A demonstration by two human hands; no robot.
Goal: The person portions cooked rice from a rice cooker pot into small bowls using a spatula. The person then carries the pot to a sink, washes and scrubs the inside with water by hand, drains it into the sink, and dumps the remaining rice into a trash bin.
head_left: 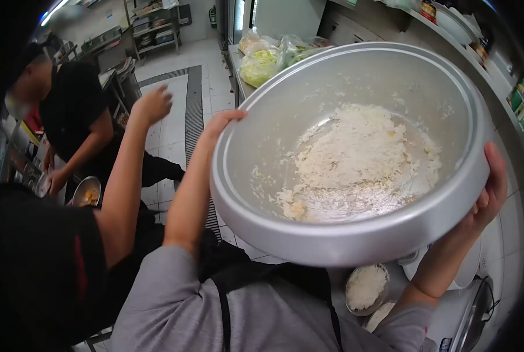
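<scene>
A large silver metal pot (344,240) is held up in front of my chest, tilted so its inside shows. White rice (355,152) sticks to its bottom and lower wall. My left hand (224,122) grips the rim on the left side, with part of the fingers hidden by the pot. On the right side, my right hand (492,190) is wrapped round the outer wall below the rim. Under the pot, near my right forearm, a bowl of rice (367,287) sits on the counter, with a second one partly hidden beside it.
Close on my left a co-worker's raised arm (124,170) reaches up. Another person in black (74,111) bends over a metal bowl (87,192). Bagged vegetables (262,64) lie on a counter behind the pot. A shelf (479,64) runs along the right.
</scene>
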